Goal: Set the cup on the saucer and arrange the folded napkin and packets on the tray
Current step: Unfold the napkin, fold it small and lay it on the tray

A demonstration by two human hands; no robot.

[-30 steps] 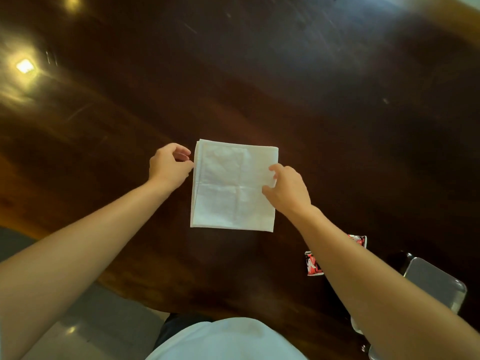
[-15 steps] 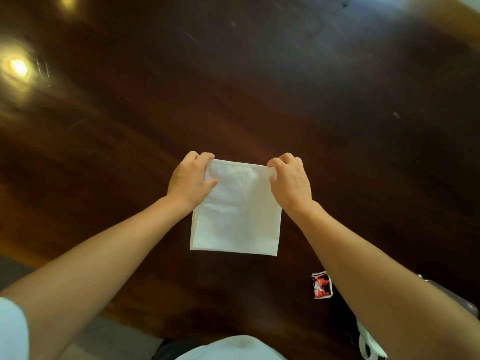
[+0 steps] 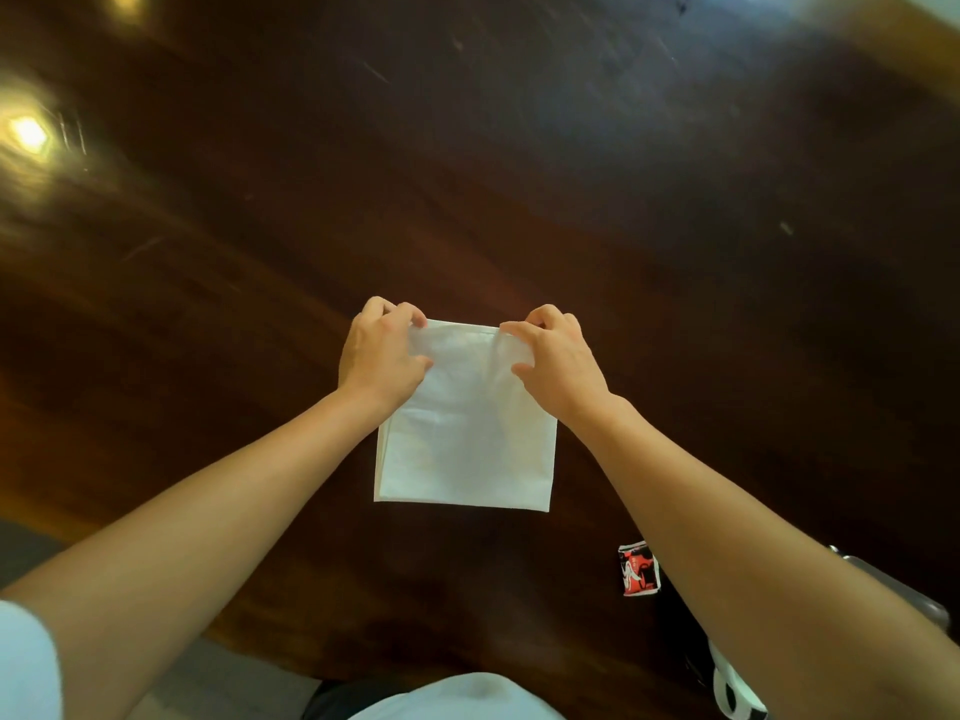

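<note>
Napkin (image 3: 465, 433) far corners were now pinched by left hand (image 3: 382, 356) and right hand (image 3: 558, 358), formerly beside it; folding judged underway.

A dining or café setting; a polished dark wooden table (image 3: 571, 174) mirrors ceiling lights. A paper napkin (image 3: 467, 444) and sachet (image 3: 638, 569) lie there.

single head view, looking steeply down, close over the dark table (image 3: 623, 200).
</note>
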